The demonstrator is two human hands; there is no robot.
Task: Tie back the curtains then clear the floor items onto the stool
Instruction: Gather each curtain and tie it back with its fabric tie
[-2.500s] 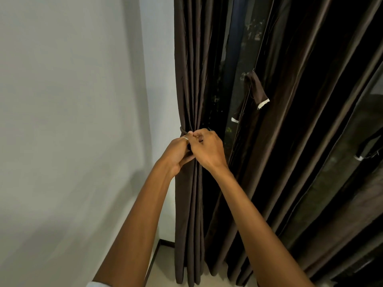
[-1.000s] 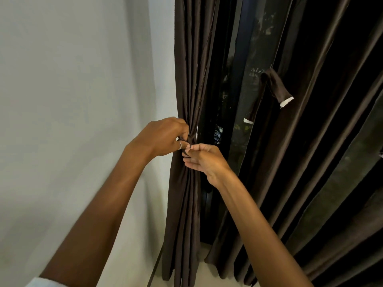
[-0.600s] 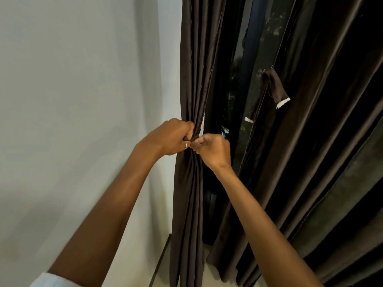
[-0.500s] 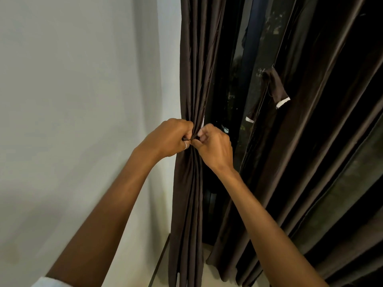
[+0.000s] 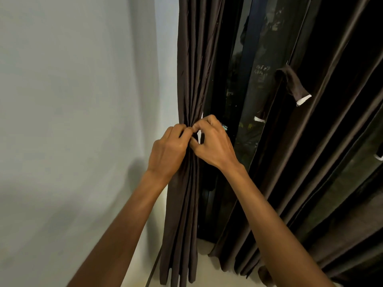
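Observation:
A dark brown curtain panel (image 5: pixel 192 59) hangs gathered into a narrow bunch beside the wall. My left hand (image 5: pixel 169 151) presses against the bunch from the left, fingers curled at its pinched waist. My right hand (image 5: pixel 214 145) meets it from the right, thumb and fingers pinching a tie-back strap with a white end (image 5: pixel 200 134) at the same spot. A second, wider curtain (image 5: pixel 323 141) hangs loose to the right, with its own tie-back strap (image 5: pixel 293 85) dangling, white tip showing.
A pale wall (image 5: pixel 78 121) fills the left side. Dark window glass (image 5: pixel 255 69) shows between the two curtains. A strip of light floor (image 5: pixel 204 266) is visible below the hems.
Both hands have stayed at the bunch's waist; my right hand has lifted its fingers and now pinches the white-ended strap. The view has shifted slightly.

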